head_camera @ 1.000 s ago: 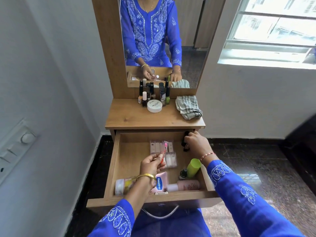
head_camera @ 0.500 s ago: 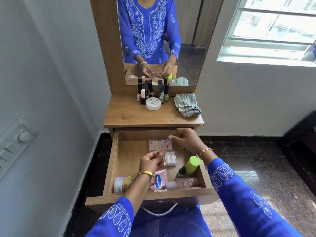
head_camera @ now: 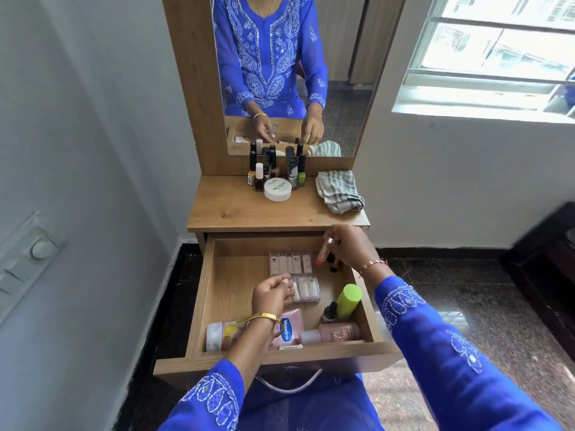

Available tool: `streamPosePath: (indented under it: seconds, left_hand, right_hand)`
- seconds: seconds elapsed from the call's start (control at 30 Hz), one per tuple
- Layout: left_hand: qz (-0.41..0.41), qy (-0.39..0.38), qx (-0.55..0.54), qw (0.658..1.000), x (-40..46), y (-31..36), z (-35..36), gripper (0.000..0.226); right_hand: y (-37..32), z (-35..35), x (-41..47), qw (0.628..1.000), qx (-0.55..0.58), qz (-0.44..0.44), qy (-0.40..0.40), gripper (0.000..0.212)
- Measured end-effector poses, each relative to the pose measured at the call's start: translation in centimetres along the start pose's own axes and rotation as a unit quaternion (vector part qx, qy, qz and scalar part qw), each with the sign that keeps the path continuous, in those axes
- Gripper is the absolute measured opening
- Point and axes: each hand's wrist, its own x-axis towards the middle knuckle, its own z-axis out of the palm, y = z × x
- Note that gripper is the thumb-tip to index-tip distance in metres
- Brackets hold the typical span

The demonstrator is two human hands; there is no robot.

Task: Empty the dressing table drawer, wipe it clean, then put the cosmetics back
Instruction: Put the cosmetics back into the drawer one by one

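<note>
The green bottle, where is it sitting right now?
The green bottle stands in the open drawer on its right side, beside a small dark dropper bottle and below the right hand.
</note>
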Motion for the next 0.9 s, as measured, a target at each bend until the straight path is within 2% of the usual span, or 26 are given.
streamPosePath:
  seconds: [0.4,0.63,0.9]
  left_hand:
    - [-0.023,0.009,-0.004,1.0,0.0,0.2,0.0,0.016]
    - [-0.021,0.014,0.006,1.0,-0.1,0.2,0.0,0.016]
    - [0.022,0.023,0.045,0.998,-0.2,0.1,0.1,0.017]
  right_hand:
    - [1.8,2.3,0.4,0.986,-0.161,-0.047,-0.019,0.022]
    - [1.9,2.3,0.4,0.983,-0.175,-0.054,-0.007,0.025]
    - [1.8,1.9,0.2,0.987,-0.153,-0.051,0.007,0.027]
